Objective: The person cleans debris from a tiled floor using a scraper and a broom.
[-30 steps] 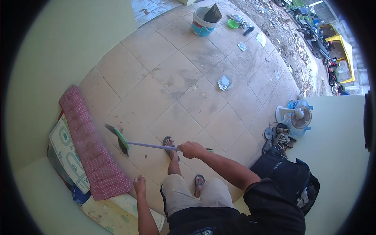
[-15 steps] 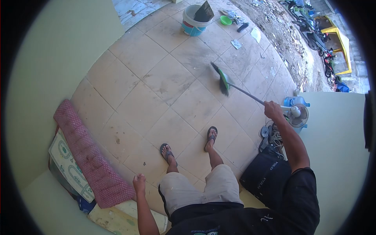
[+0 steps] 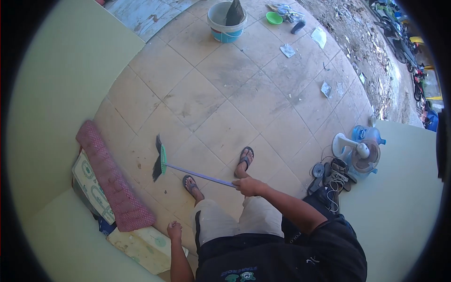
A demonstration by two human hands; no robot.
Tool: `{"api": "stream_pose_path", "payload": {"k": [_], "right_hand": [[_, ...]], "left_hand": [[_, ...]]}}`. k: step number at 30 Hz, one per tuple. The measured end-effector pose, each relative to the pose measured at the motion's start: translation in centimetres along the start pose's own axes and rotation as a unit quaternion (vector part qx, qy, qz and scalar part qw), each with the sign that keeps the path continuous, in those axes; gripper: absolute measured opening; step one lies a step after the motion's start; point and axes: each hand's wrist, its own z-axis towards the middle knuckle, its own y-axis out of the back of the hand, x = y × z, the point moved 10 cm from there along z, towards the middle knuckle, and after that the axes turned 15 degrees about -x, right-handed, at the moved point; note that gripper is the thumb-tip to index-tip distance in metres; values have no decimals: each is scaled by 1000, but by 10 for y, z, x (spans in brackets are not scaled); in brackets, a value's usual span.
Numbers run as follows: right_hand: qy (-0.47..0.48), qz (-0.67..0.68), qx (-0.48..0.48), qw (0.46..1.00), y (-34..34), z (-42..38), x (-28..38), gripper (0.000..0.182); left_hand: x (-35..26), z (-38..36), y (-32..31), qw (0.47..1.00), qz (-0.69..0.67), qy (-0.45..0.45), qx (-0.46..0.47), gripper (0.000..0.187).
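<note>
— Gripping what? The right hand (image 3: 249,186) has its fingers clamped on a broom (image 3: 162,163), whose bristles rest on the tiled floor (image 3: 211,98) beside the pink mat (image 3: 112,183).
— And the left hand (image 3: 174,231)? It hangs loosely curled, holding nothing.

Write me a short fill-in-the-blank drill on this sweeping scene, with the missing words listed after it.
1. The right hand grips the handle of a ____.
2. The broom head has a ____ plastic base above dark bristles.
3. The left hand hangs at the side, holding ____.
4. The bucket stands on the tiled floor at the ____ of the picture.

Missing words: broom; green; nothing; top
</note>
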Motion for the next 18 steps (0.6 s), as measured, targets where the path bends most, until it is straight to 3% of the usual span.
{"api": "stream_pose_path", "payload": {"k": [1, 3, 4, 6, 8, 11, 15, 18], "right_hand": [[4, 6, 7, 1000, -11, 10, -11, 36], [-89, -35, 12, 995, -27, 12, -41, 28], [-121, -71, 20, 990, -3, -3, -58, 27], [-144, -115, -9, 983, 72, -64, -116, 30], [-240, -168, -28, 956, 166, -146, -160, 35], [-334, -265, -110, 898, 293, -245, -193, 26], [-324, -343, -164, 866, 349, -278, -205, 23], [-288, -317, -166, 888, 364, -262, -144, 28]], "left_hand": [[-17, -4, -14, 998, 39, -40, 3, 35], [-79, -29, -34, 989, 59, -131, 15, 35], [-109, -42, -42, 988, 58, -142, 12, 35], [-150, -50, -59, 986, 30, -162, 20, 35], [-167, -45, -72, 986, 4, -164, 28, 35], [-176, -48, -80, 986, -22, -159, 35, 34], [-165, -49, -79, 988, 5, -154, 13, 34], [-147, -39, -68, 991, 38, -126, -18, 33]]}}
